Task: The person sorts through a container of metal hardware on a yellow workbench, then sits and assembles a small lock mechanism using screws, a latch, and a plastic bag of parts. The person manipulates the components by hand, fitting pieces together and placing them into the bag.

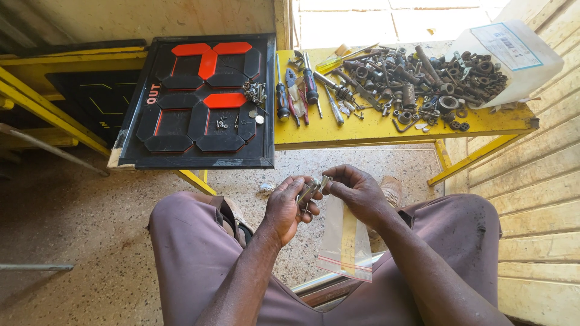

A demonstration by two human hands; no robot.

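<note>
Sitting before a yellow bench (362,130) on speckled floor (78,241).

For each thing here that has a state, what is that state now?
left hand: closed on metal bolts
right hand: pinching the bolts, holding clear plastic bag
clear plastic bag: open, hanging
display panel: lying flat, some segments red
white bag: tipped, hardware spilled
screwdrivers: lying flat

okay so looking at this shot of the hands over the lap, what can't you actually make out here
Head view:
- Small metal parts: fingers of left hand and right hand cover them; kind unclear.
- Clear plastic bag: top hidden by the right hand.
- Hardware pile on yellow bench: pieces too small to tell apart.
</note>
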